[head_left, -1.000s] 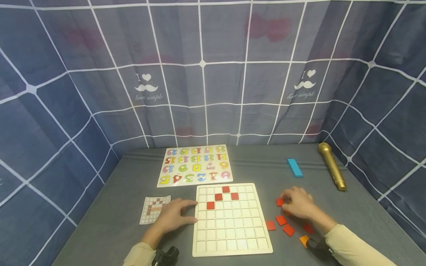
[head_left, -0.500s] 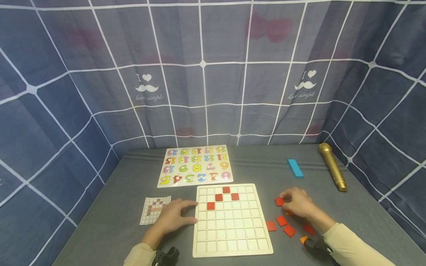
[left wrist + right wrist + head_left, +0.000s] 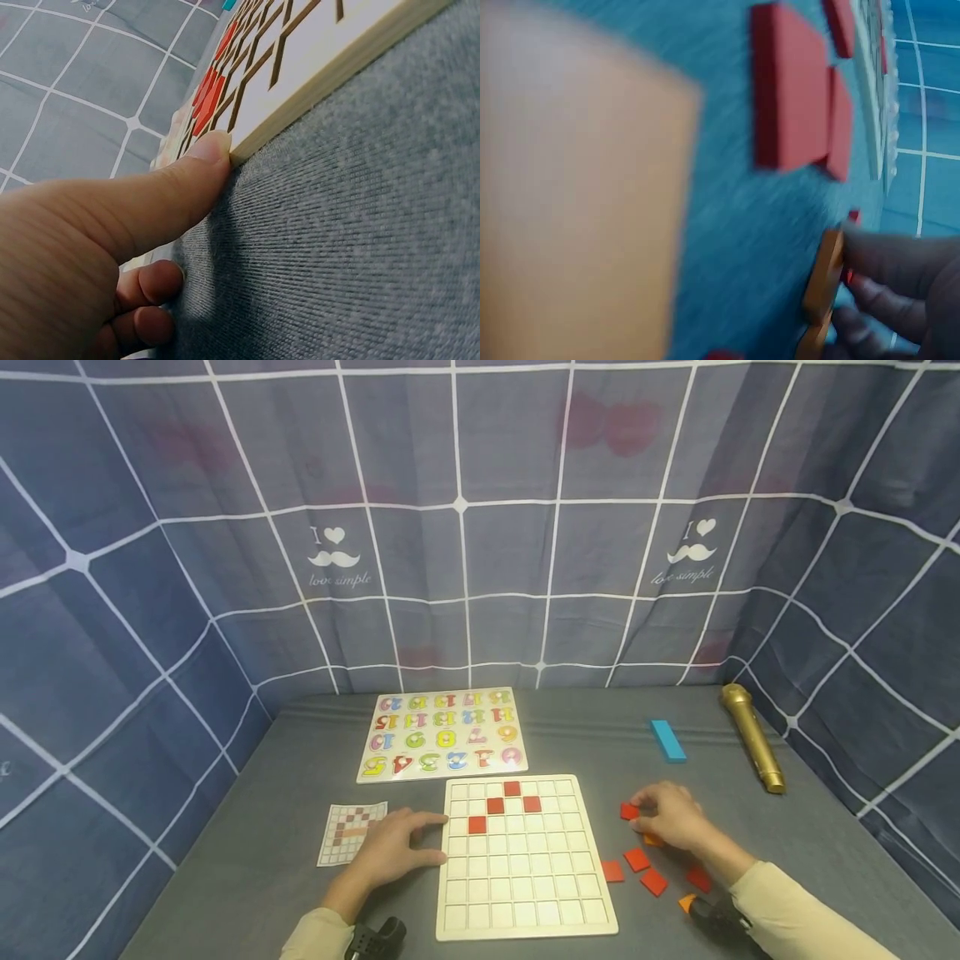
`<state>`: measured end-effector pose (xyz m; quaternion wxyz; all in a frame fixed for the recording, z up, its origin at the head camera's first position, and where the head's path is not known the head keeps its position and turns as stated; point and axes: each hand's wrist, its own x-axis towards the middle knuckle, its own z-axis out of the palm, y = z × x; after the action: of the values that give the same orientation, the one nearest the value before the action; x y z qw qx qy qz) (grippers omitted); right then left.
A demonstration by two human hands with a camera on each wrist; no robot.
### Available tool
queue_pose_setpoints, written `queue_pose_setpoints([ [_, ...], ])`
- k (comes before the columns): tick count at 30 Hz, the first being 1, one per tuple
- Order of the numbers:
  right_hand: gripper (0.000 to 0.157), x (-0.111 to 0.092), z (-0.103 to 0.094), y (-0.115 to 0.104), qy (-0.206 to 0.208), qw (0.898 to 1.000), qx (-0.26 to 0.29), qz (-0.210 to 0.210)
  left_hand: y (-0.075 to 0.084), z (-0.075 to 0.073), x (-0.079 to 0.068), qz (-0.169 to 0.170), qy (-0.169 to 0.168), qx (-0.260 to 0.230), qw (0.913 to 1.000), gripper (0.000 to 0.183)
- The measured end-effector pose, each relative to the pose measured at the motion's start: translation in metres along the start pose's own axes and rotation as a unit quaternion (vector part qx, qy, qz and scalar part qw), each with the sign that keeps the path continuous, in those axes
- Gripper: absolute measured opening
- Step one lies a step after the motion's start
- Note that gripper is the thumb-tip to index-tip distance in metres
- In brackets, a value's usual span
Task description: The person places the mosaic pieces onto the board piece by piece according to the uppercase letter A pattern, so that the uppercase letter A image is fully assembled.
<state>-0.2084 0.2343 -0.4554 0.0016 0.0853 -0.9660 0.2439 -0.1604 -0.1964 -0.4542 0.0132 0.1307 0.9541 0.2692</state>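
The thumb and index fingertip of my left hand [image 3: 390, 850] touch the left edge of a pale wooden grid board [image 3: 525, 893]. In the left wrist view the thumb [image 3: 169, 199] lies against the board's corner edge. Several red square tiles [image 3: 496, 806] sit in cells near the board's top. Right of the board, my right hand [image 3: 671, 817] pinches a red tile [image 3: 627, 811] between thumb and fingers; the fingers hide much of it. An orange tile [image 3: 823, 274] lies right beside the thumb in the right wrist view.
More red tiles [image 3: 637, 860] lie between board and right forearm, with an orange tile [image 3: 686, 902] near the wrist. A pattern card [image 3: 348, 831] is partly under the left hand. Behind stand a number puzzle [image 3: 442, 735], a blue block [image 3: 668, 741] and a gold microphone-shaped object [image 3: 753, 739].
The red tile at my right fingertips has shifted slightly upward in the head view. The left hand and the board stay where they were.
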Motion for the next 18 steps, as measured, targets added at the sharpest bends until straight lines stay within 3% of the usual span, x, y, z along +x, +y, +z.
queue_pose_setpoints([
  [6, 0.023, -0.001, -0.001, 0.004, 0.031, 0.995, -0.053, -0.073, 0.0, 0.0, 0.0, -0.002, 0.002, 0.004, 1.0, 0.056],
  [18, 0.023, -0.002, 0.0, -0.01, 0.05, 0.995, -0.021, -0.081, 0.0, 0.0, 0.0, -0.002, 0.002, 0.004, 1.0, 0.055],
])
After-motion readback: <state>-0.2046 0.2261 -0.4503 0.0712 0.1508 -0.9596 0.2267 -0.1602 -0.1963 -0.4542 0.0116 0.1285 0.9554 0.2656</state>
